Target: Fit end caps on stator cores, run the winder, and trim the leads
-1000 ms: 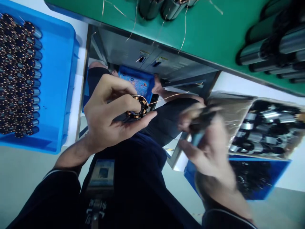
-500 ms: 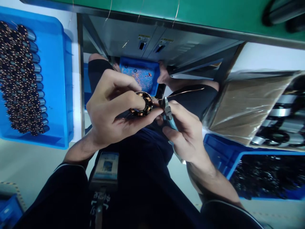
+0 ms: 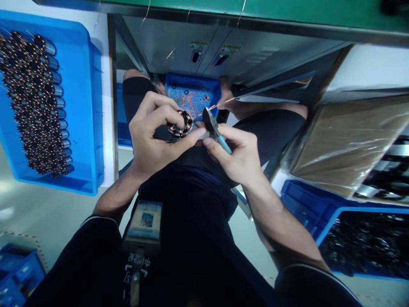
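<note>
My left hand (image 3: pixel 156 136) is closed around a round motor stator (image 3: pixel 180 124) with copper windings, a finger reaching into its ring. In my right hand (image 3: pixel 238 151) is a pair of cutting pliers (image 3: pixel 213 128) with light blue handles, the dark jaws pointing up and left. A thin copper wire (image 3: pixel 225 101) runs past the jaws toward the upper right. The left thumb lies close to the right fingertips. Exactly where the wire meets the stator or jaws is hard to make out.
At left, a blue bin (image 3: pixel 92 106) holds rows of wound stators (image 3: pixel 41 106). A small blue tray (image 3: pixel 193 81) with copper scraps stands on the floor between the feet. To the right are a plastic-wrapped brown carton (image 3: pixel 345 140) and a blue bin of black parts (image 3: pixel 367 238). The green bench (image 3: pixel 271 13) spans the top.
The stator and my left hand have drawn slightly away from the pliers. My right hand has shifted left and up, the pliers turned so their jaws lean further left. The view has shifted slightly.
</note>
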A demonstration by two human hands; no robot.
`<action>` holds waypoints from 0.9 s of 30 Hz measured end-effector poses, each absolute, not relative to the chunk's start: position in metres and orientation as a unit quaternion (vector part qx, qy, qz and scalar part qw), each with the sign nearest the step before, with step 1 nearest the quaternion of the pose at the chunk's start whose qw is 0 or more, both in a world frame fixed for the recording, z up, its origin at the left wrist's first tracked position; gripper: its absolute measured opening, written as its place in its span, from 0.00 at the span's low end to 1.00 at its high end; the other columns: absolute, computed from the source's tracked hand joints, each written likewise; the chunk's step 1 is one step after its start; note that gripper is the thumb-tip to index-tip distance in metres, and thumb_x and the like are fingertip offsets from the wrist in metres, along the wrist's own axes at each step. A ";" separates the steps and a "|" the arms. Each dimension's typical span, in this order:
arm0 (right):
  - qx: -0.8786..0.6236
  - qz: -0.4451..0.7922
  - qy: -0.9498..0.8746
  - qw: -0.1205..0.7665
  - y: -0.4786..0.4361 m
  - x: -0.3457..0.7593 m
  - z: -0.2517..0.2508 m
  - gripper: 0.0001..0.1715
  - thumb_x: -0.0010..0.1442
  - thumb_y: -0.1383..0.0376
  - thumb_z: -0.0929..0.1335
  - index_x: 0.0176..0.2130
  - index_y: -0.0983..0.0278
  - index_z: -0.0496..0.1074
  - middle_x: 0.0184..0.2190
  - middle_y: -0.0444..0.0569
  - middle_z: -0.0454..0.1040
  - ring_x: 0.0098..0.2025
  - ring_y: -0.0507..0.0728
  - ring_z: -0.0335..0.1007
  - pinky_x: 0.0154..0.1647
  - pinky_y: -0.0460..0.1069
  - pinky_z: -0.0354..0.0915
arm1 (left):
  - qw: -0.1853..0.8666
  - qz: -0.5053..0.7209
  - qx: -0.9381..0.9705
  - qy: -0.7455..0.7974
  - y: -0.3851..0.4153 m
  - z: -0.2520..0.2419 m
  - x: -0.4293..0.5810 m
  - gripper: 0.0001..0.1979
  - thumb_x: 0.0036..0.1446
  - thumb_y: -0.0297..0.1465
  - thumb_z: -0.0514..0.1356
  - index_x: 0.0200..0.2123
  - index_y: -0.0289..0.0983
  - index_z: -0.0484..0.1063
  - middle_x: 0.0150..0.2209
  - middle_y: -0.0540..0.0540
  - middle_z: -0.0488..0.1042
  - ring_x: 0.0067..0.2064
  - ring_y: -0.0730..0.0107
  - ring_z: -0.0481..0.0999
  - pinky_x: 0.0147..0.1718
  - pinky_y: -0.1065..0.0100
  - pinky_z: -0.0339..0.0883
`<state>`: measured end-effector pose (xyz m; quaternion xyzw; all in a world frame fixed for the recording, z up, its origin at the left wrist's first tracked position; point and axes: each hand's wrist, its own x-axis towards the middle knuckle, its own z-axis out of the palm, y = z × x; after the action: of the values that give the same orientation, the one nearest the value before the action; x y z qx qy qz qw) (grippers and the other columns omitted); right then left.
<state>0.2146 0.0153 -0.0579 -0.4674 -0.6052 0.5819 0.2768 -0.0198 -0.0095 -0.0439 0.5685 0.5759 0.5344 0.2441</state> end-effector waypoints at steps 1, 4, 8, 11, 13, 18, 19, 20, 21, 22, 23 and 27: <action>-0.467 0.576 -0.611 0.278 0.019 0.216 -0.063 0.15 0.78 0.53 0.81 0.58 0.55 0.95 0.42 0.46 0.87 0.33 0.56 0.73 0.40 0.54 0.78 | 0.300 0.548 0.532 0.571 -0.010 -0.048 -0.019 0.25 0.72 0.54 0.85 0.38 0.43 0.82 0.45 0.46 0.82 0.48 0.60 0.87 0.48 0.56 0.90; -0.457 0.497 -0.681 0.285 0.026 0.223 -0.070 0.26 0.78 0.51 0.80 0.70 0.54 0.91 0.49 0.51 0.87 0.42 0.62 0.79 0.54 0.62 0.84 | 0.484 0.564 0.385 0.547 -0.012 -0.051 -0.017 0.27 0.72 0.59 0.84 0.44 0.42 0.83 0.46 0.47 0.84 0.46 0.65 0.90 0.44 0.64 0.90; -0.453 0.380 -0.763 0.261 0.024 0.235 -0.070 0.41 0.75 0.48 0.81 0.81 0.50 0.83 0.47 0.54 0.81 0.53 0.70 0.82 0.65 0.70 0.84 | 0.599 0.567 0.239 0.513 -0.010 -0.039 -0.010 0.29 0.66 0.56 0.89 0.44 0.40 0.85 0.44 0.50 0.88 0.45 0.67 0.94 0.46 0.69 0.92; -0.460 0.341 -0.779 0.256 0.019 0.240 -0.068 0.42 0.75 0.47 0.81 0.82 0.47 0.82 0.52 0.57 0.81 0.59 0.73 0.81 0.70 0.73 0.82 | 0.641 0.580 0.188 0.466 -0.004 -0.029 -0.002 0.26 0.66 0.51 0.90 0.42 0.39 0.87 0.43 0.50 0.90 0.46 0.69 0.96 0.49 0.71 0.93; -0.458 0.334 -0.784 0.252 0.016 0.241 -0.067 0.42 0.77 0.46 0.80 0.83 0.45 0.80 0.58 0.58 0.81 0.62 0.73 0.81 0.73 0.75 0.82 | 0.661 0.582 0.168 0.442 -0.002 -0.025 0.003 0.23 0.69 0.49 0.89 0.41 0.39 0.87 0.43 0.51 0.89 0.47 0.68 0.96 0.52 0.69 0.94; -0.474 0.291 -0.792 0.253 0.014 0.239 -0.063 0.38 0.83 0.44 0.77 0.84 0.46 0.79 0.57 0.57 0.79 0.62 0.72 0.83 0.72 0.75 0.83 | 0.664 0.570 0.166 0.455 -0.002 -0.021 0.012 0.26 0.65 0.51 0.91 0.37 0.41 0.84 0.38 0.53 0.79 0.42 0.70 0.87 0.49 0.66 0.93; -0.474 0.284 -0.792 0.260 0.014 0.239 -0.063 0.37 0.84 0.44 0.77 0.84 0.46 0.79 0.56 0.56 0.79 0.60 0.71 0.83 0.71 0.74 0.84 | 0.662 0.568 0.169 0.460 -0.002 -0.020 0.013 0.26 0.65 0.51 0.91 0.38 0.42 0.84 0.38 0.52 0.78 0.42 0.70 0.86 0.47 0.67 0.92; -0.471 0.280 -0.792 0.269 0.014 0.238 -0.062 0.37 0.84 0.44 0.77 0.84 0.46 0.80 0.55 0.56 0.80 0.58 0.69 0.83 0.70 0.73 0.85 | 0.662 0.565 0.172 0.461 -0.003 -0.019 0.013 0.26 0.67 0.51 0.90 0.38 0.42 0.84 0.39 0.52 0.79 0.42 0.70 0.86 0.46 0.67 0.92; -0.468 0.277 -0.792 0.277 0.015 0.237 -0.062 0.36 0.85 0.44 0.76 0.84 0.45 0.80 0.53 0.55 0.80 0.56 0.68 0.82 0.69 0.71 0.85 | 0.663 0.563 0.174 0.462 -0.003 -0.019 0.012 0.25 0.69 0.51 0.89 0.39 0.41 0.83 0.40 0.52 0.79 0.43 0.70 0.86 0.46 0.68 0.91; -0.464 0.275 -0.793 0.285 0.016 0.236 -0.062 0.35 0.85 0.44 0.76 0.83 0.45 0.80 0.52 0.54 0.80 0.54 0.67 0.82 0.68 0.70 0.85 | 0.663 0.561 0.177 0.462 -0.004 -0.019 0.012 0.25 0.71 0.51 0.88 0.40 0.41 0.83 0.41 0.52 0.80 0.44 0.70 0.86 0.46 0.68 0.90; -0.460 0.272 -0.793 0.293 0.017 0.236 -0.062 0.34 0.86 0.45 0.76 0.83 0.45 0.81 0.51 0.53 0.80 0.52 0.66 0.81 0.67 0.69 0.86 | 0.662 0.561 0.180 0.463 -0.004 -0.019 0.012 0.25 0.72 0.51 0.87 0.41 0.40 0.84 0.41 0.52 0.80 0.45 0.71 0.86 0.46 0.69 0.90; -0.424 0.290 -0.790 0.335 0.023 0.233 -0.064 0.34 0.85 0.54 0.77 0.84 0.38 0.81 0.44 0.48 0.79 0.45 0.62 0.78 0.58 0.63 0.85 | 0.644 0.574 0.170 0.476 -0.002 -0.031 0.019 0.27 0.71 0.54 0.87 0.42 0.40 0.84 0.42 0.53 0.83 0.45 0.72 0.87 0.46 0.70 0.88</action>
<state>0.2331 0.0234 -0.0644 -0.4241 -0.7900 0.2897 0.3349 0.0190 -0.0016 -0.0309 0.1700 0.4761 0.5737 0.6444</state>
